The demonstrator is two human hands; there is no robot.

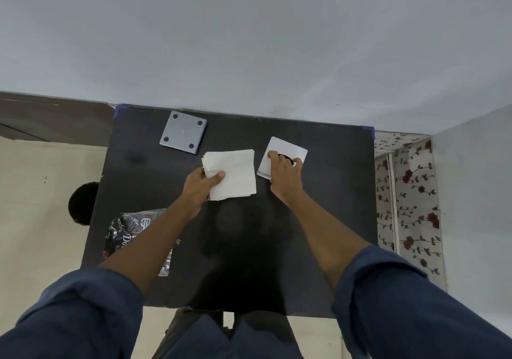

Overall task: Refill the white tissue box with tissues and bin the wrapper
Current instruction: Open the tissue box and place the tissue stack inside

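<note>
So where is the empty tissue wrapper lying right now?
The wrapper lies on the near left part of the black table, partly hidden under the left forearm, well behind the tissue stack held by the left hand.

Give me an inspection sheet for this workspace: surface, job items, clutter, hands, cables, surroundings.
Surface: black table against a pale wall.
Job's things: tissue stack unwrapped, at table centre; white box part with a round hole to its right; grey base panel with four dark feet, separate, at the back left; wrapper at the left edge, not yet binned.
Clutter: nothing seen.
Hands: left hand grips the stack's near-left corner; right hand holds the white box part, fingers at the hole.
Cables: nothing seen.
Surroundings: round dark object on the floor, left; floral fabric, right.
</note>
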